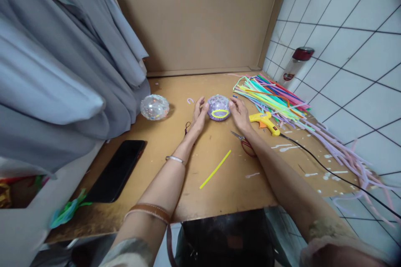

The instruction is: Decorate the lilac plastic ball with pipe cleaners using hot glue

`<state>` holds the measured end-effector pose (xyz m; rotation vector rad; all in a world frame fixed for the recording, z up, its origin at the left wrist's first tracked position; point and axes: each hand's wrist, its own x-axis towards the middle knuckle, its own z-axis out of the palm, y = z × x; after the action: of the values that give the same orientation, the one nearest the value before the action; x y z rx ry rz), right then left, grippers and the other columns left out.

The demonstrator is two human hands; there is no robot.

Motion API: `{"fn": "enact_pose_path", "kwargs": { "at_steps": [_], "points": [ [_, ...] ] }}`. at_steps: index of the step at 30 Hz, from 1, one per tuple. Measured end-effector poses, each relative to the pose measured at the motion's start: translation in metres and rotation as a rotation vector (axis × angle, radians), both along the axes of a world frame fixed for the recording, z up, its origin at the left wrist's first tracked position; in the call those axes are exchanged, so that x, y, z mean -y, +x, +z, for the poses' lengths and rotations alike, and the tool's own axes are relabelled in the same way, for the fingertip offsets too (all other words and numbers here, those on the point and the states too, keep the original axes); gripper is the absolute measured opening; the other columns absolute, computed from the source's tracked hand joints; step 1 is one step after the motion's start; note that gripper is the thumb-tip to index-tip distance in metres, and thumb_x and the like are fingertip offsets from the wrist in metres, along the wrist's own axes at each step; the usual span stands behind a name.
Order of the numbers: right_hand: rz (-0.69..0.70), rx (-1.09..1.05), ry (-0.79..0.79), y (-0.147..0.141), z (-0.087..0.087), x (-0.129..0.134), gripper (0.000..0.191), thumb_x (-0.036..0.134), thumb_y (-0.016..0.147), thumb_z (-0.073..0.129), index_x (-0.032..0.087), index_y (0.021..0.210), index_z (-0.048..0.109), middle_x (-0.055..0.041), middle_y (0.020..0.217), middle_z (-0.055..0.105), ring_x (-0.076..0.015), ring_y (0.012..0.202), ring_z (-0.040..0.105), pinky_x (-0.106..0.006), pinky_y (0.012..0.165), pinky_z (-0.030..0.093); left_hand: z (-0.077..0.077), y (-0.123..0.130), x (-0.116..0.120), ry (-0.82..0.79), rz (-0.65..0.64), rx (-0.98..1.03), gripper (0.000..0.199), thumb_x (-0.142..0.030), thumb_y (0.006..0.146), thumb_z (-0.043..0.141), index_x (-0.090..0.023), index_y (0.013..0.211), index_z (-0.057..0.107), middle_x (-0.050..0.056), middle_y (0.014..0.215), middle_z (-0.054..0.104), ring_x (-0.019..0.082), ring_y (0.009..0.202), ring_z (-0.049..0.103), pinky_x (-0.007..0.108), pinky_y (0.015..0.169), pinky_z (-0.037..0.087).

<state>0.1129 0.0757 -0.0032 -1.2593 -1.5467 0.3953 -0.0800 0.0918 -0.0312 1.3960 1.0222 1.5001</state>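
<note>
Head view: both hands, left (199, 114) and right (240, 116), are cupped at opposite sides of the purple ball (218, 102), which rests mid-surface between them; how firmly they grip is hard to tell at this range. If the hold were uneven, the round ball could roll, and the yellow ring (220, 111) on it could slip if poorly bonded. Beside the right wrist lie the glue gun (266, 122), a burn risk if hot, and scissors (239, 137) that a careless forearm might drag. A snag on the cord (313, 156) could pull the gun.

The wooden surface (166, 139) is marked with whitish streaks. Cardboard (194, 16) stands behind it, grey cloth (78, 58) hangs left, and white tiles (338, 29) line the right.
</note>
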Motion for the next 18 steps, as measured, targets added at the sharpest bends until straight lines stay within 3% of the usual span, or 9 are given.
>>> {"fn": "enact_pose_path", "kwargs": {
  "at_steps": [14,18],
  "points": [
    [-0.038,-0.05,0.079,-0.006,0.004,0.009,0.027,0.038,0.093,0.051,0.023,0.107,0.069,-0.01,0.112,0.07,-0.0244,0.104,0.065,-0.04,0.093,0.053,0.002,-0.002,0.004,0.013,0.046,-0.052,0.079,-0.076,0.081,0.06,-0.026,0.142,0.051,0.015,0.152,0.051,0.033,0.144,0.047,0.051,0.12,0.038],
    [-0.13,0.0,0.151,0.003,0.016,0.008,0.021,0.032,0.092,0.05,0.022,0.09,0.069,-0.0068,0.095,0.071,-0.0223,0.092,0.065,-0.036,0.086,0.053,0.001,-0.001,0.003,0.016,0.067,-0.056,0.08,-0.077,0.082,0.058,-0.023,0.141,0.052,0.017,0.151,0.051,0.034,0.146,0.044,0.052,0.121,0.035]
  ]
}}
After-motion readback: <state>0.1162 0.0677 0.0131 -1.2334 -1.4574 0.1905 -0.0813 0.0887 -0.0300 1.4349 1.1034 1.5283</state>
